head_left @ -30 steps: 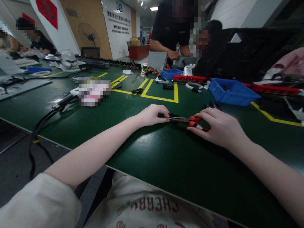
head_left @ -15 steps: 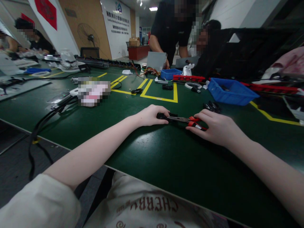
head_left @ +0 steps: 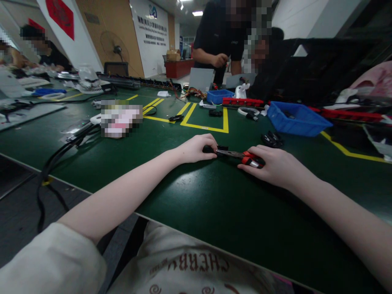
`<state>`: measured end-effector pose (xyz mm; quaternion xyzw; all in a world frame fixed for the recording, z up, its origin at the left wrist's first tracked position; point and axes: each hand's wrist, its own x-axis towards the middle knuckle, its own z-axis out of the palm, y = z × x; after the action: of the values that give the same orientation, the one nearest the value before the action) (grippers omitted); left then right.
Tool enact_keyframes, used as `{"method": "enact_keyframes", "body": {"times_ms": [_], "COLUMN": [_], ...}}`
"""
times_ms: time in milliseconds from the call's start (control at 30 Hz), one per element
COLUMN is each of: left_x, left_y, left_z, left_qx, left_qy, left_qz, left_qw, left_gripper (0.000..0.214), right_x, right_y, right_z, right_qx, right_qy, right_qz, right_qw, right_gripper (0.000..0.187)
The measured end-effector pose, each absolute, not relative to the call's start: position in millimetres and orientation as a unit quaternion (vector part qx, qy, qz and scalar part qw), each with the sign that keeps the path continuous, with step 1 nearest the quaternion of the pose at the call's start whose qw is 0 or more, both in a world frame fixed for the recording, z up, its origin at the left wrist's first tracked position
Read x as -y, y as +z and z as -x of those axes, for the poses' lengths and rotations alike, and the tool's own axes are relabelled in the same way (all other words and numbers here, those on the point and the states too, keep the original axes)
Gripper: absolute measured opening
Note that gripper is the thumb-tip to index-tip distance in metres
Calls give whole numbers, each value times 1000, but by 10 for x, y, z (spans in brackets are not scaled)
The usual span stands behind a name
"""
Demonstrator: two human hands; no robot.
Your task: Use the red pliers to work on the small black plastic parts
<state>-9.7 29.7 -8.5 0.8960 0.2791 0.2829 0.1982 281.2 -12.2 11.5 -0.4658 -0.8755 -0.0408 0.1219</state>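
Note:
My left hand point(head_left: 199, 148) is closed around a small black part point(head_left: 222, 148) just above the green tabletop point(head_left: 196, 200); its exact kind is hidden by my fingers. My right hand point(head_left: 272, 165) grips long-nose pliers point(head_left: 235, 154) by their red and black handles. The metal jaws point left and reach the black part beside my left fingertips. Whether the jaws clamp it, I cannot tell. Several black pieces point(head_left: 272, 139) lie in a small heap beyond my right hand.
Behind the heap stands a blue bin point(head_left: 298, 118), with a smaller blue tray point(head_left: 219, 96) farther back. A pink item point(head_left: 122, 120) and black cables point(head_left: 61, 149) lie at left. Yellow tape point(head_left: 204, 128) marks the table. A person in black point(head_left: 214, 41) stands across it.
The plier handles have come closer together, and my right hand has shifted slightly left. My left hand stays nearly in place. The person opposite has raised a hand from the grey box.

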Motion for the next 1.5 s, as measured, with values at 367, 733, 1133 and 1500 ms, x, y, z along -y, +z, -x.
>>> {"method": "enact_keyframes", "body": {"times_ms": [367, 733, 1133, 1500], "left_x": [-318, -333, -267, -154], "left_y": [-68, -90, 61, 417], "left_z": [110, 121, 161, 393], "left_qx": [-284, -285, -268, -308], "left_qy": [284, 281, 239, 250], "left_qz": [-891, -883, -899, -896], "left_qw": [213, 243, 252, 202], "left_gripper": [11, 14, 15, 58], "right_x": [164, 187, 32, -18], "right_y": [133, 15, -44, -57], "right_z": [-2756, -2786, -2953, -3064], "right_qx": [872, 870, 792, 809], "right_qy": [10, -98, -92, -39], "right_qz": [480, 457, 575, 558], "right_qw": [90, 158, 183, 180], "right_gripper": [47, 55, 67, 66]}}
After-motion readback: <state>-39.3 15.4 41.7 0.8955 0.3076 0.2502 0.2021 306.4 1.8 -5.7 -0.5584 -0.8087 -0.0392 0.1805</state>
